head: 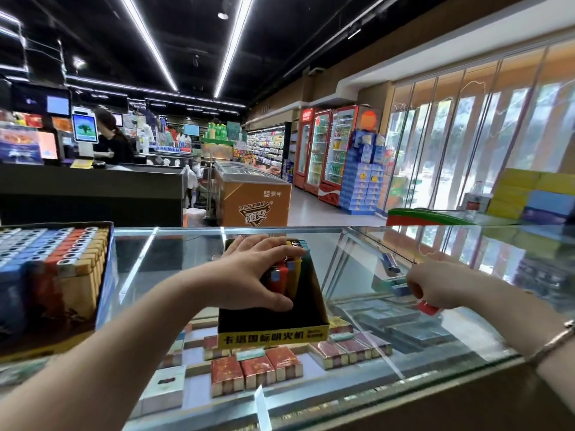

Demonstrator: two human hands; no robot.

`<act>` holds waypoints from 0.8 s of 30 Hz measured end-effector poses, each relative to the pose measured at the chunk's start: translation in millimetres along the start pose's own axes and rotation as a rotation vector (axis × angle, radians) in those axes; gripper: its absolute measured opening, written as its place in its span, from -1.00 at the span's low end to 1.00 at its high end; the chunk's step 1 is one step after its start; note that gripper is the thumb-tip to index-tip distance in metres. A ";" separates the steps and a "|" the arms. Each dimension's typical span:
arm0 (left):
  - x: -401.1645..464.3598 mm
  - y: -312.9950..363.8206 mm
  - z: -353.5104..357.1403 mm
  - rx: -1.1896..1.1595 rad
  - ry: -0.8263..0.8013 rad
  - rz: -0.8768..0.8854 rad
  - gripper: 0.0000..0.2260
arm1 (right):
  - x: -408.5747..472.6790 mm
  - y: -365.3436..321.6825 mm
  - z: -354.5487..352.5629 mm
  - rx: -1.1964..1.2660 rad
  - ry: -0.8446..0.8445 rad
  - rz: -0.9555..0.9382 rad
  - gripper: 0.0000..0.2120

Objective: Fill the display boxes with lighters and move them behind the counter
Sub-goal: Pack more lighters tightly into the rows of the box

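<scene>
Your left hand [249, 272] gripped a bunch of lighters [281, 276] standing in the display box [273, 321] on the glass counter [174, 259], and I judged they could topple if you let go, because the box was only partly filled. Your right hand [435, 286] pinched a red lighter [428, 307] well to the right. The box was black with a yellow front strip.

Shop, convenience type. I stand at a glass counter [280, 241] with cigarette packs [255, 371] under it. Ahead: drink fridges [326, 150], a freezer chest [252, 194], stocked shelves [264, 147], a checkout [93, 188] with a screen [84, 128] and a cashier [113, 141].
</scene>
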State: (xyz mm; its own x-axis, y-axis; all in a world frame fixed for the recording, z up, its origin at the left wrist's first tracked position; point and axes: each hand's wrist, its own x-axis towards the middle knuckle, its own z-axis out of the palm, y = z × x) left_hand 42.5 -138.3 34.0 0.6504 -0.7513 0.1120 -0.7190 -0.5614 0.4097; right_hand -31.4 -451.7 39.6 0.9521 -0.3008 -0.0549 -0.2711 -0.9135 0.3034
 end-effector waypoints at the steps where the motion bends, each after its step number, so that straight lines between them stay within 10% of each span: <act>1: 0.2 0.0 0.1 -0.007 -0.003 -0.002 -0.38 | 0.0 1.0 0.8 0.017 -0.004 -0.010 -0.89; 24: 2.0 -9.0 -4.4 0.111 -0.003 0.029 -0.25 | 12.4 22.6 11.3 0.328 0.035 -0.102 -0.85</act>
State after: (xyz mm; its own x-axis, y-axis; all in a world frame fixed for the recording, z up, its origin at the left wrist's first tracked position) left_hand 51.4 -133.3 34.5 0.6285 -0.7686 0.1196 -0.7602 -0.5744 0.3037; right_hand -27.3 -479.1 35.1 0.9794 -0.1991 -0.0350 -0.2000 -0.9795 -0.0248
